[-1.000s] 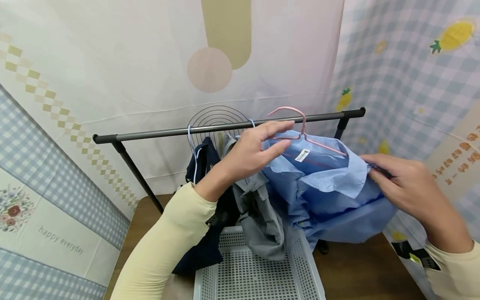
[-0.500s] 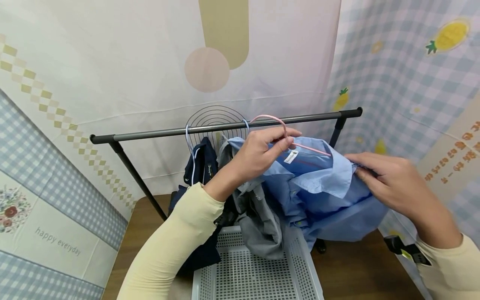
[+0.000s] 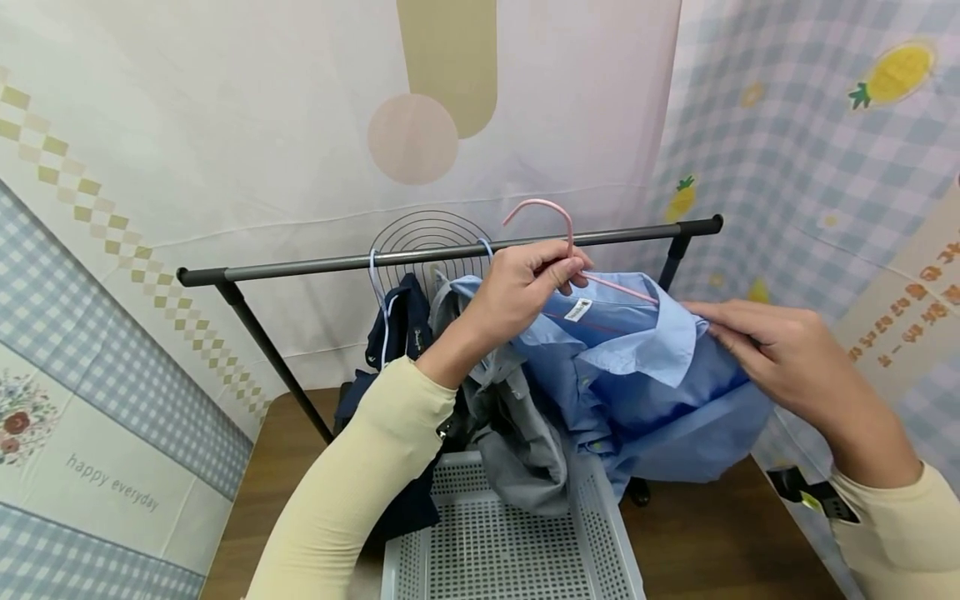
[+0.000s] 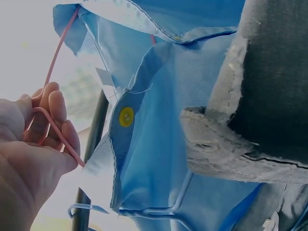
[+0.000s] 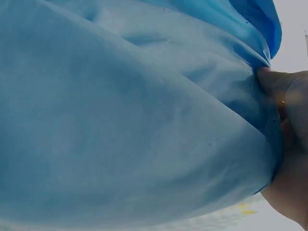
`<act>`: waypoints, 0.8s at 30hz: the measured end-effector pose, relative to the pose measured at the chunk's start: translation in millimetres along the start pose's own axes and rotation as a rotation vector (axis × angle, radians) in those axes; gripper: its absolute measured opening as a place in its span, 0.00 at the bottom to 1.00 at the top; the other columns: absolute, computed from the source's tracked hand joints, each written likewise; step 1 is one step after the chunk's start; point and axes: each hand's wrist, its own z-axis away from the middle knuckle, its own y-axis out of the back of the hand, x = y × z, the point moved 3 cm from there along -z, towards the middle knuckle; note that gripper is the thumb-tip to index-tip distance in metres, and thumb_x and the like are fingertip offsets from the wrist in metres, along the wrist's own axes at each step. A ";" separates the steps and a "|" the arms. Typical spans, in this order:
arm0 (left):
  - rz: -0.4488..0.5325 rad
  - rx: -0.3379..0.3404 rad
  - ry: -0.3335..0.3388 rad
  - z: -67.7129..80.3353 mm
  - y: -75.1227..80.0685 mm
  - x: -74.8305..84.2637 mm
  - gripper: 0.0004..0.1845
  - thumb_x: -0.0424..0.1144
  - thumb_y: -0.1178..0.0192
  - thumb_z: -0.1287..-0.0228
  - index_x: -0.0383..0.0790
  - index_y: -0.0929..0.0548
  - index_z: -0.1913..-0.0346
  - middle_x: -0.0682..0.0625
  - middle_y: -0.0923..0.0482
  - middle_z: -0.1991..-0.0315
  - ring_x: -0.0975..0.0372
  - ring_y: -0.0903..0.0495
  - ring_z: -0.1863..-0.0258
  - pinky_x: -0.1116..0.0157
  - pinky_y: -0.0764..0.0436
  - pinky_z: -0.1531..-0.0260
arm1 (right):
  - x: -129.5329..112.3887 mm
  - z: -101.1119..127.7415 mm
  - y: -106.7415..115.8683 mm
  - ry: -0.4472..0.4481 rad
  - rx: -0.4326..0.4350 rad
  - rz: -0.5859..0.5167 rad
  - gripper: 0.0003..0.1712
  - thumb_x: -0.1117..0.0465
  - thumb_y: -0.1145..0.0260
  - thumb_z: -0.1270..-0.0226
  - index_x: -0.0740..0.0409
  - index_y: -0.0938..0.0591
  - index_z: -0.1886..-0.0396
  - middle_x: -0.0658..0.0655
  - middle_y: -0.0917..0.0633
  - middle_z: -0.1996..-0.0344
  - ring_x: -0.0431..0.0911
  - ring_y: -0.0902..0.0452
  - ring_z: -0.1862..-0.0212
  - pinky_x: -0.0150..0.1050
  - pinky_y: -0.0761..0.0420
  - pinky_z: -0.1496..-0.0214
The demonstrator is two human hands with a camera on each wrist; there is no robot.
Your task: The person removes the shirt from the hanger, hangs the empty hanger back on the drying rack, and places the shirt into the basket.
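Blue shirt (image 3: 645, 375), crumpled, on pink hanger (image 3: 558, 242) just below rail (image 3: 450, 254). Left hand (image 3: 517, 292) grasps the hanger; right hand (image 3: 780, 358) pinches shirt at 3 o'clock. Grey garment (image 3: 517, 442) and basket (image 3: 510, 542) at 6 o'clock.

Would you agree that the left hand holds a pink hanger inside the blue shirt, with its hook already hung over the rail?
Not quite: the head view shows the hook raised above the rail, not over it. The left hand does hold the pink hanger inside the blue shirt.

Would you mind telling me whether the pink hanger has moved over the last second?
Yes. The pink hanger, gripped by the left hand, has shifted left along the rack bar, and its hook now stands above it.
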 end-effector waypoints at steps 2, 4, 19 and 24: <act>-0.009 0.008 0.001 -0.9 1.5 0.3 0.11 0.34 0.44 0.21 0.33 0.12 0.52 0.42 0.11 0.59 0.51 0.13 0.61 0.66 0.14 0.57 | 2.8 -0.3 -1.1 0.003 0.018 -0.006 0.31 0.80 0.28 0.44 0.49 0.10 0.44 0.52 0.09 0.52 0.13 0.31 0.42 0.11 0.35 0.40; -0.027 0.022 0.009 0.9 4.2 -0.1 0.11 0.35 0.43 0.22 0.34 0.12 0.52 0.43 0.11 0.59 0.53 0.13 0.61 0.63 0.13 0.57 | 5.5 -1.0 -4.4 0.011 0.036 -0.021 0.29 0.80 0.28 0.43 0.49 0.10 0.46 0.51 0.09 0.53 0.14 0.29 0.42 0.12 0.34 0.39; -0.018 0.055 -0.008 11.2 2.2 -8.6 0.11 0.33 0.44 0.22 0.31 0.13 0.51 0.42 0.11 0.57 0.56 0.11 0.58 0.65 0.13 0.54 | 18.2 15.0 -6.0 0.034 0.155 -0.119 0.11 0.65 0.34 0.27 0.55 0.07 0.54 0.42 0.10 0.52 0.21 0.22 0.42 0.16 0.29 0.40; -0.030 0.059 -0.034 8.6 -7.0 -9.8 0.10 0.32 0.43 0.23 0.30 0.13 0.51 0.42 0.11 0.57 0.63 0.11 0.57 0.67 0.14 0.52 | 23.5 31.4 3.6 0.001 0.161 -0.155 0.10 0.67 0.35 0.26 0.61 0.08 0.54 0.37 0.13 0.49 0.24 0.21 0.41 0.17 0.28 0.40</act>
